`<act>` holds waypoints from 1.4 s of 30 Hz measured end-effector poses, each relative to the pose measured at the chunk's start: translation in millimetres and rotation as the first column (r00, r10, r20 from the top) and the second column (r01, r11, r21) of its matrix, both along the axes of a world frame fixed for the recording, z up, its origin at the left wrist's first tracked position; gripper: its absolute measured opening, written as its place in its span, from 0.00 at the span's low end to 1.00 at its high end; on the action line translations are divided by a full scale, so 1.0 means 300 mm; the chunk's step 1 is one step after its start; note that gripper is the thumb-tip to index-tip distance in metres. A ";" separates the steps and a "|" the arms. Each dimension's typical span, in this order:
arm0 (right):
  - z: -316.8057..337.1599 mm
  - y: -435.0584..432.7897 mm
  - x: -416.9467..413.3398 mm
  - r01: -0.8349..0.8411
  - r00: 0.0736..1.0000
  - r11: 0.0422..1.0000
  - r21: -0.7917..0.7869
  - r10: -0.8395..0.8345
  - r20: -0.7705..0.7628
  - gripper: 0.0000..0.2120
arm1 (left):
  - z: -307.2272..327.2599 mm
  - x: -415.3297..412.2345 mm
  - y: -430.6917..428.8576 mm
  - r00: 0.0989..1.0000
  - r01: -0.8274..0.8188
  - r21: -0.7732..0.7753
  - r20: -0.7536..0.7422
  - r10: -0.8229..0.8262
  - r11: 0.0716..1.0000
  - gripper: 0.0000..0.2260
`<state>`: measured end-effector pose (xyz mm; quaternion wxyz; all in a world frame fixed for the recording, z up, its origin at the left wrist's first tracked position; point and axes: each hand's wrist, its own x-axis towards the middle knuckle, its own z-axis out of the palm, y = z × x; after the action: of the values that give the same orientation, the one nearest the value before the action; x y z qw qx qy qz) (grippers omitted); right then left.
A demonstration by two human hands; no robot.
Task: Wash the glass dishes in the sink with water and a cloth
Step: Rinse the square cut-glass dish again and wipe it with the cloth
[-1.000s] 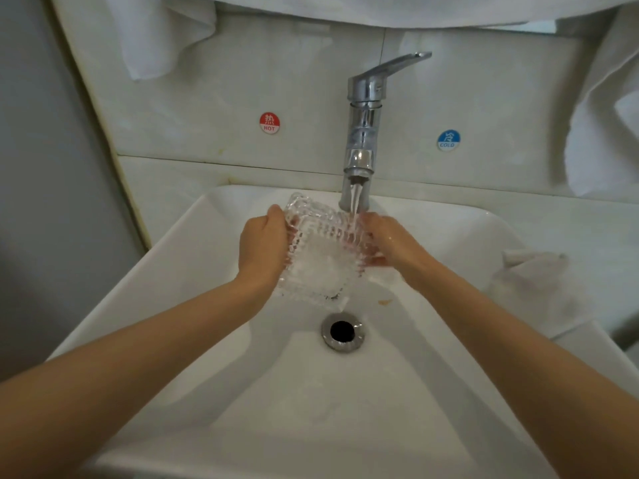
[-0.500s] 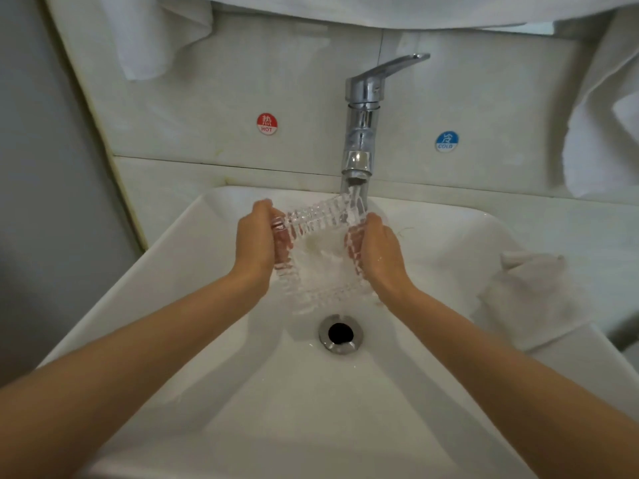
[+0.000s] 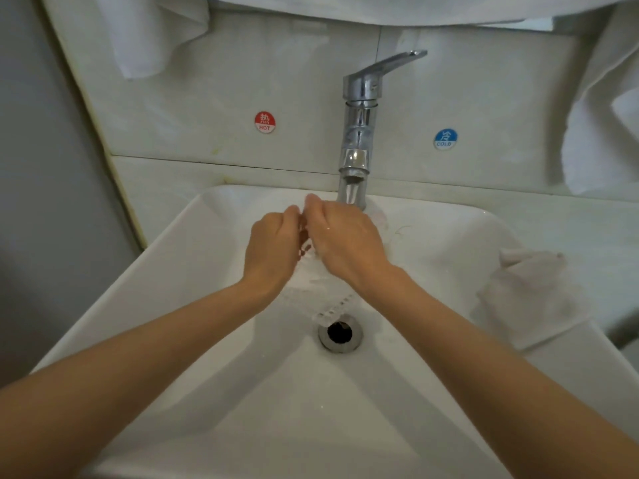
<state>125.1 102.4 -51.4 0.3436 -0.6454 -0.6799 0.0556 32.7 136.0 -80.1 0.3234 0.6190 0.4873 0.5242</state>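
A clear, square, ridged glass dish [image 3: 323, 300] hangs tilted over the white sink [image 3: 179, 257], its lower edge near the drain [image 3: 340, 333]. My left hand [image 3: 273, 248] and my right hand [image 3: 345, 243] both grip its upper edge, close together, backs toward me, and hide most of the glass. Water runs from the chrome tap [image 3: 358, 133] just behind my right hand. A white cloth [image 3: 532, 292] lies on the sink's right rim, touched by neither hand.
White towels [image 3: 155, 32] hang over the tiled wall at top left and at the right [image 3: 605, 108]. Red HOT [image 3: 265, 122] and blue COLD [image 3: 445, 139] stickers flank the tap. A grey wall borders the sink's left side.
Both hands have come together at the dish's top edge and turned it, so the glass now hangs below them toward the drain instead of facing up between them.
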 end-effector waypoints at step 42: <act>-0.052 0.031 0.114 -0.019 0.308 0.938 -0.346 -0.324 -0.895 0.19 | 0.022 -0.039 -0.010 0.927 0.247 -0.554 0.373 -0.028 0.795 0.21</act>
<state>159.3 111.7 -67.0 0.5777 -0.5967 -0.2712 0.4864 21.0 133.0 -73.7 0.6183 0.4192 0.5145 0.4210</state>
